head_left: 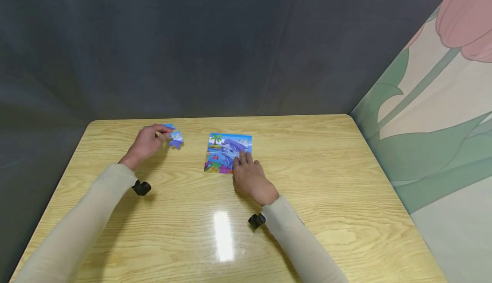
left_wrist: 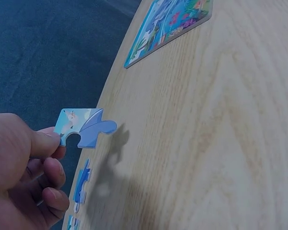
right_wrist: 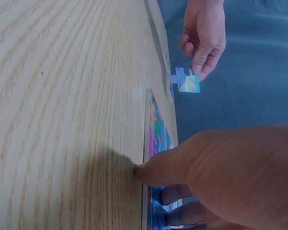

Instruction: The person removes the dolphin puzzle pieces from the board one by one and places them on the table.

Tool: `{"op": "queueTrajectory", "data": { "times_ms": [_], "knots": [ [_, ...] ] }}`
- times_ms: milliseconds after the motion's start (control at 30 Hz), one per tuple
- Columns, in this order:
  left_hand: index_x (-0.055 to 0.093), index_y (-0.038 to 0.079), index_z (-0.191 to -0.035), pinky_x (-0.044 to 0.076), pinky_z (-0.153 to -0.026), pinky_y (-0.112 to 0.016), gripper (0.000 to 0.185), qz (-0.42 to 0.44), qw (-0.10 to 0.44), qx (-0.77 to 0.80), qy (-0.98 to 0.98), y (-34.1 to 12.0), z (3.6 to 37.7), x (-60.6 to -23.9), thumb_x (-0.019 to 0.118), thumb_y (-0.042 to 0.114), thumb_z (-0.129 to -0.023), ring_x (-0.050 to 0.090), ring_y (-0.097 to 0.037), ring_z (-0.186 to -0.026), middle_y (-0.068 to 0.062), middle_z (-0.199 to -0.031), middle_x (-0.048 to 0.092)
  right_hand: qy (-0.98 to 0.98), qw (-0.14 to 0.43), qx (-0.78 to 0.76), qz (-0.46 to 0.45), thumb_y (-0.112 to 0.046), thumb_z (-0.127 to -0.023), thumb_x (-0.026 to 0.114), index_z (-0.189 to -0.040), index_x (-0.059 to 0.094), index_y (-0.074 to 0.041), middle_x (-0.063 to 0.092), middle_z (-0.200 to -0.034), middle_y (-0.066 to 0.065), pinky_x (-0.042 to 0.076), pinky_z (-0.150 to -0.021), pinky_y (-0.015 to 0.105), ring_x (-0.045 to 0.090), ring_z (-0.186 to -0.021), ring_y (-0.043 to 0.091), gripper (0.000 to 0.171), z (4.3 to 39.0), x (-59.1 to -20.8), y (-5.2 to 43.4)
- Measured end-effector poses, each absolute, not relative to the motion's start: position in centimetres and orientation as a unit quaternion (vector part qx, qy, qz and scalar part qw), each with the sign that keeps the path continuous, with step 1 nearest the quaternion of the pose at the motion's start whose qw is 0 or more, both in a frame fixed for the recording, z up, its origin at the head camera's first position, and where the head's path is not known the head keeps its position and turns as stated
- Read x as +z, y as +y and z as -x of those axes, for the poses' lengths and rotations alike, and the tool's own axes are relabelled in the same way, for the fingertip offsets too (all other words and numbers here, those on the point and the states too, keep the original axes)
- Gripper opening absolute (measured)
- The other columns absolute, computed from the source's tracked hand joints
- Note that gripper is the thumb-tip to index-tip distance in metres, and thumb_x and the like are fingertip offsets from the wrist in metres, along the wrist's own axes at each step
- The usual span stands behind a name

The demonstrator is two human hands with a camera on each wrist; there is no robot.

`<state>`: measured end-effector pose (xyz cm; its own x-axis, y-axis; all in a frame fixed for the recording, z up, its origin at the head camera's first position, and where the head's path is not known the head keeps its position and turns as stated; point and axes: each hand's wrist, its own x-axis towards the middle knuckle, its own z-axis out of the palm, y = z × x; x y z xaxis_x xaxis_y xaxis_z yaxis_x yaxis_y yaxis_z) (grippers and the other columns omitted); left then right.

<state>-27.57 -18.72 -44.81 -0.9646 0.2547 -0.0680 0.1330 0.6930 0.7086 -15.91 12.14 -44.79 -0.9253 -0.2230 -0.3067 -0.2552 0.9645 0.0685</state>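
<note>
My left hand (head_left: pixel 149 141) pinches a blue jigsaw piece (left_wrist: pixel 89 127) between thumb and forefinger. In the left wrist view the piece is held up off the table, its knob pointing right and a small white bird printed on it. A dolphin picture puzzle board (head_left: pixel 224 154) lies flat toward the far side of the table. On its lower right part rest the fingers of my right hand (head_left: pixel 251 178). The thumb (right_wrist: pixel 158 167) lies at the board's near edge in the right wrist view. Part of the board is hidden under this hand.
More blue jigsaw pieces (left_wrist: pixel 81 184) lie on the table beneath and behind my left hand, near the far edge. The wooden table (head_left: pixel 326 180) meets a dark curtain (head_left: pixel 223 48) at the back. A wall with a tulip print (head_left: pixel 434 99) stands on the right.
</note>
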Motion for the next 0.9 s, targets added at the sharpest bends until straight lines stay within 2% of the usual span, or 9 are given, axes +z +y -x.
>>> {"op": "queueTrajectory", "data": {
  "times_ms": [167, 333, 567, 900],
  "knots": [
    [0.064, 0.011, -0.126, 0.047, -0.082, -0.041, 0.029, -0.104, 0.068, 0.382, 0.916, -18.4, 28.5, -44.6, 0.049, 0.024, -0.105, 0.056, -0.029, -0.104, -0.014, -0.133, 0.060, 0.980, 0.152, 0.049, 0.121, -0.027, -0.105, 0.038, -0.154, 0.031, -0.005, 0.020, -0.164, 0.020, 0.038, -0.115, 0.051, 0.023, -0.153, 0.036, 0.054, 15.9, -44.8, 12.1],
    [0.064, 0.012, -0.125, 0.044, -0.067, -0.034, 0.028, -0.092, 0.065, 0.383, 0.917, -17.8, 29.3, -44.2, 0.050, 0.024, -0.104, 0.054, -0.025, -0.089, -0.014, -0.123, 0.064, 0.981, 0.150, 0.044, 0.119, -0.027, -0.105, 0.038, -0.154, 0.032, -0.005, 0.021, -0.164, 0.021, 0.038, -0.115, 0.051, 0.023, -0.153, 0.036, 0.054, 16.0, -44.9, 12.2],
    [0.062, 0.011, -0.123, 0.045, -0.068, -0.033, 0.024, -0.087, 0.067, 0.394, 0.912, -16.9, 30.1, -44.0, 0.053, 0.020, -0.103, 0.060, -0.032, -0.100, -0.015, -0.118, 0.063, 0.981, 0.143, 0.044, 0.122, -0.026, -0.105, 0.040, -0.153, 0.034, -0.004, 0.023, -0.163, 0.021, 0.039, -0.114, 0.051, 0.025, -0.152, 0.036, 0.053, 15.8, -44.7, 12.2],
    [0.063, 0.009, -0.116, 0.045, -0.067, -0.033, 0.019, -0.085, 0.055, 0.394, 0.914, -16.0, 31.2, -43.8, 0.058, 0.020, -0.101, 0.052, -0.022, -0.084, -0.011, -0.115, 0.062, 0.981, 0.146, 0.048, 0.121, -0.026, -0.105, 0.040, -0.153, 0.033, -0.005, 0.021, -0.164, 0.020, 0.039, -0.114, 0.051, 0.024, -0.152, 0.035, 0.054, 15.8, -44.7, 12.1]
  ]
}}
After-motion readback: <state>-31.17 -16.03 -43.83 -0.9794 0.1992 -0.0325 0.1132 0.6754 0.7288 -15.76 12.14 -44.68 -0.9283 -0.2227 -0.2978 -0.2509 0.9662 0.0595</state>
